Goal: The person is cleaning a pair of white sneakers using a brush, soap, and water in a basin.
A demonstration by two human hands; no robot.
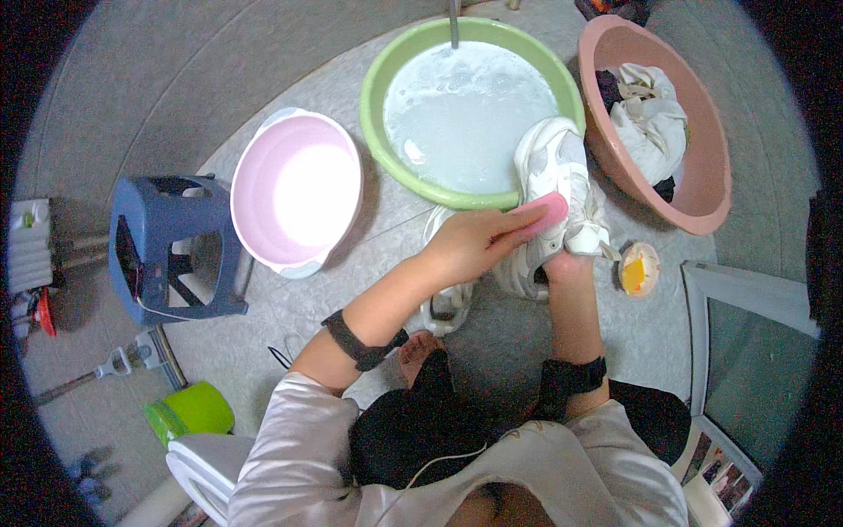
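So this white sneaker (562, 167) I've got is pretty pale all over, greyish panels on the upper, white laces dangling loose on the right. It's at the near right rim of the green basin (376, 132), toe pointing away from me, long axis running roughly straight out. My left hand (470, 246) is gripping a pink scrubber (546, 212) against it. Right hand (569, 265) is mostly hidden at the shoe's opening, can't tell if it's closed.

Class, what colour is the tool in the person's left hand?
The tool is pink; it shows best in the head view.
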